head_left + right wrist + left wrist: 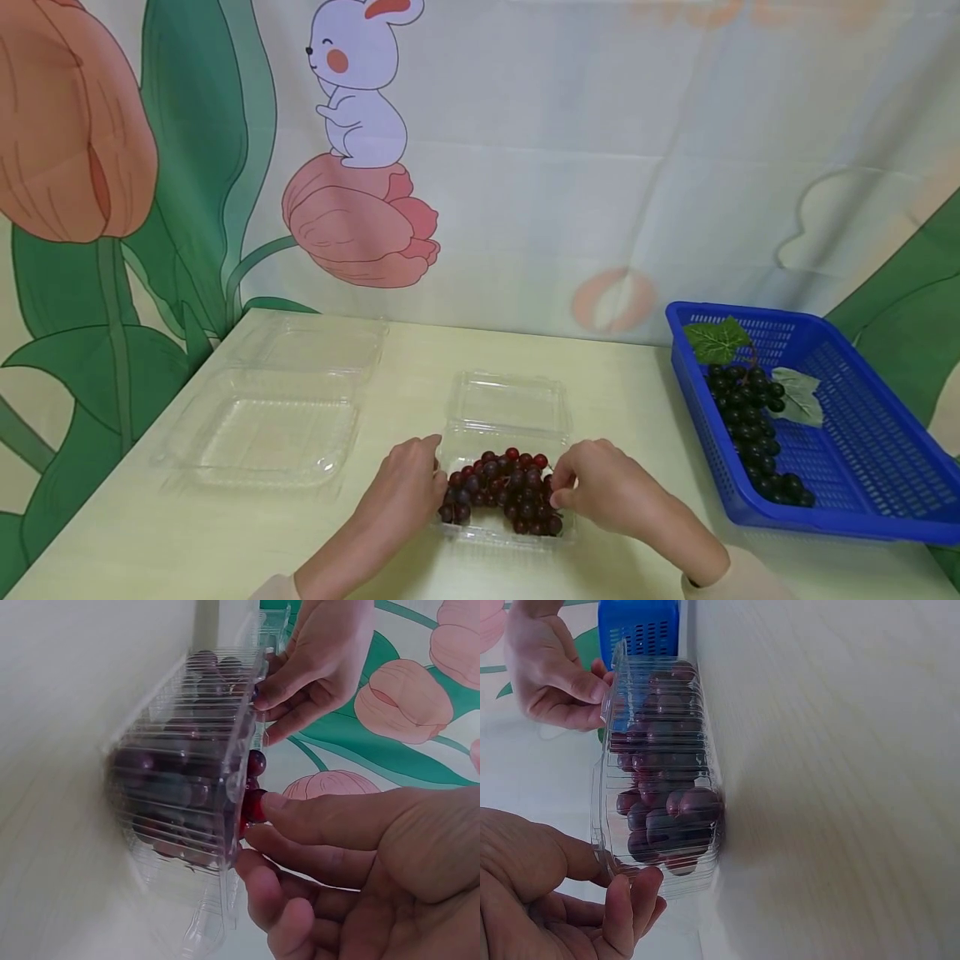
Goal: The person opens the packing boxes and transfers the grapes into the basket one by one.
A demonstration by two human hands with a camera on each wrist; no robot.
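Observation:
A bunch of dark red grapes [517, 487] lies in the base of a small clear plastic clamshell box [510, 540], whose lid [510, 402] is folded back away from me. At the box's left side, my left hand [408, 479] pinches the rim, thumb over the edge and fingers against the outer wall [660, 780]. My right hand [607, 483] is at the right side. Its thumb [300, 814] presses a red grape [256, 805] just above the rim, with the forefinger curled beneath, while other fingers sit beside the box edge.
A larger clear clamshell box [277, 433] stands open on the left of the table [420, 350]. On the right, a blue plastic basket [885, 525] holds a bunch of black grapes [750, 425] with leaves [716, 337]. A printed cloth [540, 167] hangs behind the table.

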